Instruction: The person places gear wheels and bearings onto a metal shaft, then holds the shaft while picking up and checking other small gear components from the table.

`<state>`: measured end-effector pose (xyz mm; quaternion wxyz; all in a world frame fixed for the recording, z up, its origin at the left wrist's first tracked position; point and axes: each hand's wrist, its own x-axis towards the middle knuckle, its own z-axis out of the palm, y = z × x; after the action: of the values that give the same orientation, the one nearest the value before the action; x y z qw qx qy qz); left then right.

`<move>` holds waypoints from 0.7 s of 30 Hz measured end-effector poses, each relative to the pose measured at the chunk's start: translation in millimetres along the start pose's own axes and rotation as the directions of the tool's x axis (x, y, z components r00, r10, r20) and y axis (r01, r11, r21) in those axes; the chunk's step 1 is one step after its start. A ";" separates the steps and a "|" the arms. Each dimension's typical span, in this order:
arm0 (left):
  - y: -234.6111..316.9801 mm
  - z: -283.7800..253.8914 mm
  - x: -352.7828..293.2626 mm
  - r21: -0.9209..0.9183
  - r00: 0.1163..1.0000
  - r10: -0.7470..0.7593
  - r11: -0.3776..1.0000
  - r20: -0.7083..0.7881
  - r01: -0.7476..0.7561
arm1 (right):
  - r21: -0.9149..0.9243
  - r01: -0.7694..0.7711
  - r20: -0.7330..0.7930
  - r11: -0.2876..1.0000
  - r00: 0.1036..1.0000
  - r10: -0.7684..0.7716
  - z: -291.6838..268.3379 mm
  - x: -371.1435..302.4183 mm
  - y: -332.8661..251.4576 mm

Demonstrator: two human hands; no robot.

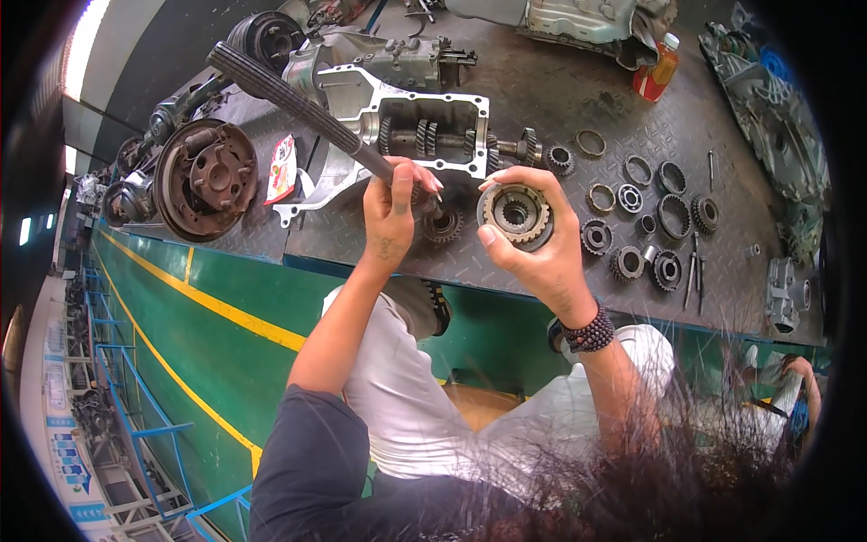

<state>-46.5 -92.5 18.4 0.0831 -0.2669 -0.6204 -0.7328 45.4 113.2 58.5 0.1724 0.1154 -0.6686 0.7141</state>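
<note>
My left hand point(390, 217) is wrapped round the lower end of a long dark splined shaft point(298, 107), which slants up to the far left over the bench. The fingers hide the shaft's lower end. In my right hand point(558, 239), a round synchronizer hub point(535, 215) with a toothed brass-coloured ring is gripped at its rim between thumb and fingers. Its splined bore faces up toward me. The shaft and the hub are apart. On the bench between my hands lies a gear point(444, 228). Beyond them stands an open gearbox housing point(480, 135) with several gears inside.
Several loose gears, rings and bearings point(674, 215) lie at the right, beside thin metal rods point(693, 271). A rusty brake drum assembly point(203, 176) sits at the left, near a red-and-white packet point(282, 167). At the back right stands a bottle point(657, 72) of amber liquid.
</note>
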 end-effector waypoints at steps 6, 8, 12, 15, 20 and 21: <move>9.5 4.6 1.0 0.066 1.000 -0.006 0.998 -0.010 0.007 | -0.001 0.003 -0.001 1.000 1.000 -0.003 -1.2 -0.3 -0.2; 11.0 2.6 0.3 0.101 1.000 0.008 0.995 -0.016 -0.006 | 0.006 0.005 -0.004 1.000 1.000 -0.005 0.4 0.1 0.1; 5.3 -0.9 -1.4 0.120 1.000 0.015 0.993 -0.022 -0.013 | 0.009 0.011 0.003 1.000 1.000 -0.011 0.3 0.8 0.5; -0.2 -2.4 -3.0 0.134 1.000 0.018 0.991 -0.008 -0.017 | 0.008 0.008 0.007 1.000 1.000 -0.008 0.3 1.0 1.1; -7.2 -2.7 -5.8 0.165 0.994 0.012 0.986 0.106 -0.029 | 0.012 -0.012 0.013 1.000 1.000 0.012 0.8 2.0 -0.2; -7.3 -2.6 -7.1 0.169 0.993 0.007 0.985 0.115 -0.026 | 0.011 -0.017 0.018 1.000 1.000 0.017 0.7 2.1 -0.5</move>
<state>-44.6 -94.9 8.3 0.0763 -0.3052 -0.6821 -0.6601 43.6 112.8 59.9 0.1597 0.1171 -0.6672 0.7181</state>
